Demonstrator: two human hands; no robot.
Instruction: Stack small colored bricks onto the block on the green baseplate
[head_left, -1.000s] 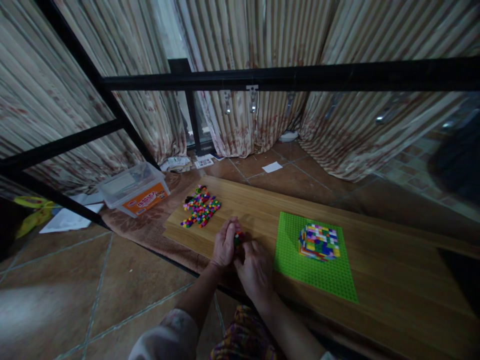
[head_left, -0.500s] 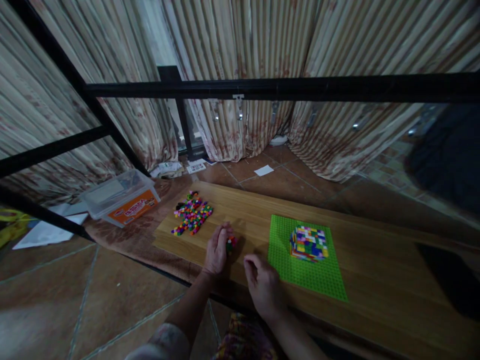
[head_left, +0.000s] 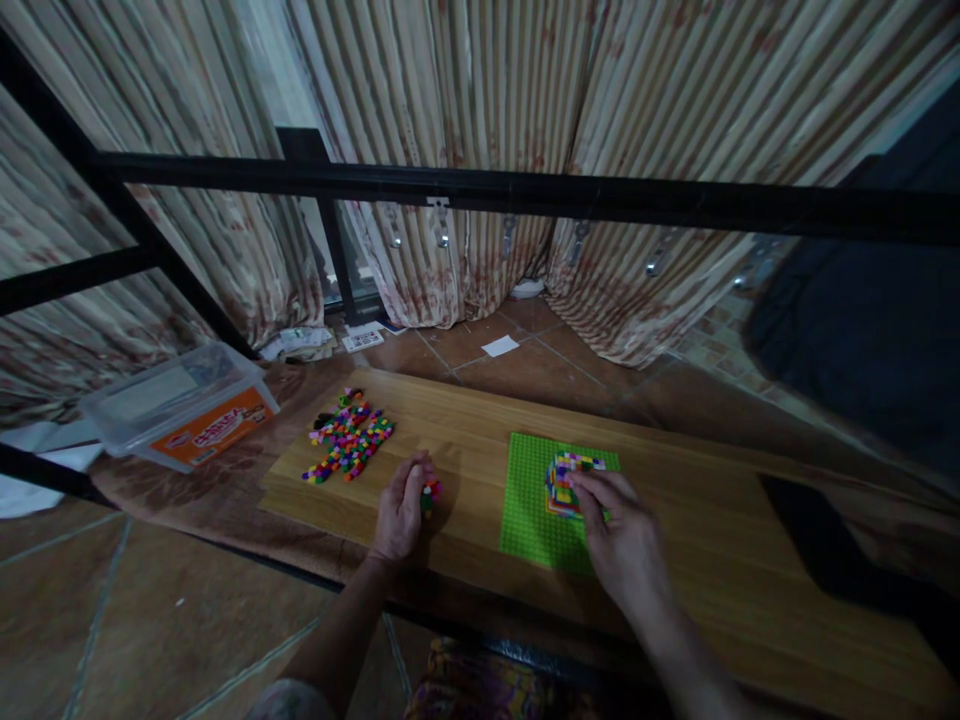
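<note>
My left hand (head_left: pixel 401 508) rests on its edge on the wooden board, fingers together and curled around a few small building bricks (head_left: pixel 430 494), red, pink and green, that show beside the thumb. Farther right, my right hand (head_left: pixel 626 530) pinches with thumb and forefinger at the top of a multicoloured brick block (head_left: pixel 559 495). What sits between those fingertips is too small to see clearly, but it looks like a building brick. The block stands on a green studded baseplate (head_left: pixel 529 515), and my right hand covers part of both.
A loose heap of small colourful bricks (head_left: pixel 351 435) lies on the left end of the wooden board (head_left: pixel 457 420). Beyond it stands a clear plastic box (head_left: pixel 180 405) with an orange label. A dark flat object (head_left: pixel 817 540) is at the right. A black rail (head_left: pixel 480 188) crosses before the curtains.
My right hand has moved right and forward, from the bare wood beside the baseplate to the top of the brick block. My left hand stays by its bricks. The view has turned slightly right.
</note>
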